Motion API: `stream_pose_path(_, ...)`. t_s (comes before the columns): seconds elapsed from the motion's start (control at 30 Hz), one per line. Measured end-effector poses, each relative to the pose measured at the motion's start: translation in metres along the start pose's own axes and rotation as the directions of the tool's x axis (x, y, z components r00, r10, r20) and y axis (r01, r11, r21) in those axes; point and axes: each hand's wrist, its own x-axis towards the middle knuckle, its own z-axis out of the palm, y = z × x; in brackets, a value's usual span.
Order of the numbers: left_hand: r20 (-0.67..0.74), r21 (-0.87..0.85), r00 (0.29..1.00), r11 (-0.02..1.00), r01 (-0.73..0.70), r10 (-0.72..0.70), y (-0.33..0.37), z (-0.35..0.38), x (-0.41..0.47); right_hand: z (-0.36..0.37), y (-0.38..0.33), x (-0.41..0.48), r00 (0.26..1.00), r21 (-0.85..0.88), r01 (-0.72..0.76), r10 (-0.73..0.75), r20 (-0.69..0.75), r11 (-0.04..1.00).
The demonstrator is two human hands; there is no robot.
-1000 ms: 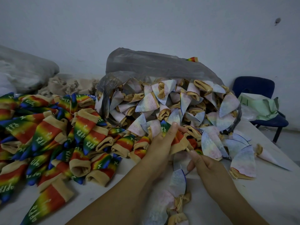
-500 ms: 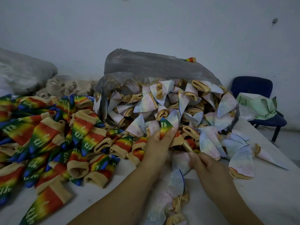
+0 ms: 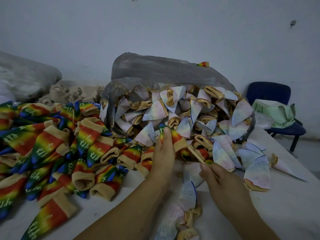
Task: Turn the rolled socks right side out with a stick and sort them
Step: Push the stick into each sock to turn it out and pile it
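I see my left hand gripping a rainbow sock that hides the tip of the stick my right hand pinches, its white lettering mostly under my finger.

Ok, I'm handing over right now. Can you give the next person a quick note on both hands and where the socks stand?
Left hand: grips a rainbow sock, colours outward.
Right hand: pinches the stick, whose far end runs into that sock's cuff.
Done: a big pile of turned socks lies on the table to the left.
Left: pull the stick out and add this sock to the pile. The bag holds many pale inside-out socks, with more loose in front of it.
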Motion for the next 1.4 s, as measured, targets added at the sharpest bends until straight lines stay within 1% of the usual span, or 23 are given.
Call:
stream_pose_path(0.07,0.020,-0.011,0.999,0.999,0.035,-0.035,0.002,0.003,-0.003,0.000,0.001,0.000,1.000,0.033,-0.014,0.014,-0.017,0.999)
stream_pose_path(0.13,0.090,-0.006,0.995,0.999,0.049,-0.048,0.001,0.005,-0.005,0.000,0.001,0.000,0.999,0.041,-0.030,0.031,-0.018,0.999)
stream_pose_path(0.23,0.168,0.051,0.986,0.999,0.008,-0.017,-0.001,0.003,-0.004,0.000,0.004,0.001,0.998,0.050,-0.054,0.055,-0.013,0.997)
stream_pose_path(0.33,0.203,0.080,0.979,0.996,-0.039,0.022,-0.006,0.001,0.001,0.000,0.005,0.002,0.998,0.050,-0.065,0.065,-0.008,0.997)
stream_pose_path(0.47,0.171,0.125,0.983,0.988,-0.094,0.072,-0.008,0.000,0.004,0.000,0.003,0.002,0.997,0.069,-0.082,0.082,0.011,0.994)
stream_pose_path(0.63,0.013,0.077,0.995,0.992,-0.103,0.103,-0.005,-0.002,0.006,0.000,0.001,0.000,0.997,0.015,-0.059,0.059,0.041,0.998)
stream_pose_path(0.7,-0.028,0.044,0.994,0.994,-0.103,0.105,-0.003,-0.003,0.007,0.000,0.001,0.000,0.997,-0.018,-0.047,0.048,0.057,0.999)
stream_pose_path(0.77,-0.055,0.052,0.991,0.992,-0.119,0.122,-0.004,-0.003,0.007,-0.001,-0.001,0.000,0.998,-0.015,-0.050,0.050,0.046,0.999)
stream_pose_path(0.9,0.006,0.142,0.980,0.970,-0.199,0.200,-0.008,-0.003,0.004,-0.003,-0.006,-0.001,0.995,0.045,-0.092,0.094,-0.028,0.995)
stream_pose_path(1.0,0.046,0.214,0.976,0.952,-0.218,0.213,-0.014,-0.001,0.002,-0.005,-0.004,0.002,0.986,0.134,-0.148,0.157,-0.064,0.980)
stream_pose_path(1.1,0.066,0.260,0.974,0.939,-0.225,0.215,-0.017,0.000,0.000,-0.007,-0.001,0.004,0.980,0.183,-0.176,0.190,-0.059,0.967)
stream_pose_path(1.17,0.071,0.257,0.974,0.939,-0.226,0.215,-0.017,-0.001,0.001,-0.007,0.000,0.003,0.984,0.162,-0.166,0.175,-0.040,0.973)
stream_pose_path(1.27,0.059,0.212,0.974,0.951,-0.227,0.219,-0.017,-0.003,0.003,-0.009,0.002,0.005,0.994,0.084,-0.106,0.105,0.012,0.991)
stream_pose_path(1.37,0.025,0.117,0.986,0.979,-0.167,0.165,-0.017,-0.003,0.004,-0.011,0.009,0.005,0.990,-0.101,-0.059,0.071,0.125,0.993)
stream_pose_path(1.4,0.021,0.074,0.990,0.988,-0.139,0.138,-0.016,-0.003,0.005,-0.011,0.012,0.005,0.989,-0.125,-0.062,0.078,0.127,0.990)
